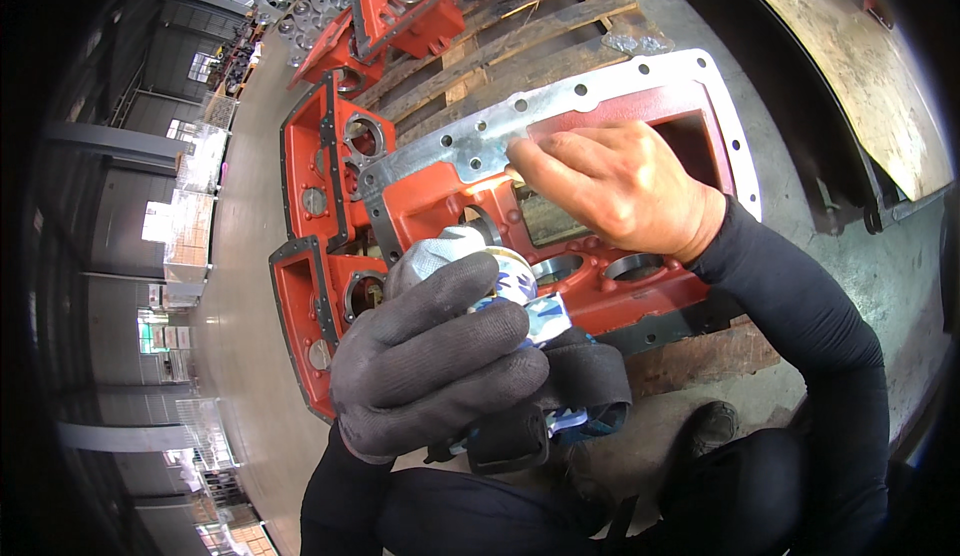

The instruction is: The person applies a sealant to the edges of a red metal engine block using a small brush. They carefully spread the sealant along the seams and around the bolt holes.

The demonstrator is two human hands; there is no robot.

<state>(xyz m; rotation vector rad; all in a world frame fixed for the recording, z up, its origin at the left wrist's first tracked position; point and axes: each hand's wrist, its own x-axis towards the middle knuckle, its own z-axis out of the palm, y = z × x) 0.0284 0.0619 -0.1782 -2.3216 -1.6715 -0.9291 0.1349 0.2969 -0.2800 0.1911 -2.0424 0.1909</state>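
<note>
My left hand (435,356), in a dark grey glove, is closed around a small round blue-and-white patterned container (512,274) with a pale rim. Its fingers hide most of the container, and a patterned flap sticks out beside them. My bare right hand (620,176) is curled, thumb and forefinger together, over the bright machined flange (480,136) of a large red metal housing (425,201). Whatever those fingertips may hold is too small to make out. The housing has a rectangular opening and several round bores.
Smaller red housings (310,166) with dark flanges stand to the left, and more sit on a wooden pallet (490,51) behind. Bare metal castings (300,1) lie farther back. A black strap with a buckle (590,376) hangs below my left hand. My shoe (715,426) is near the housing.
</note>
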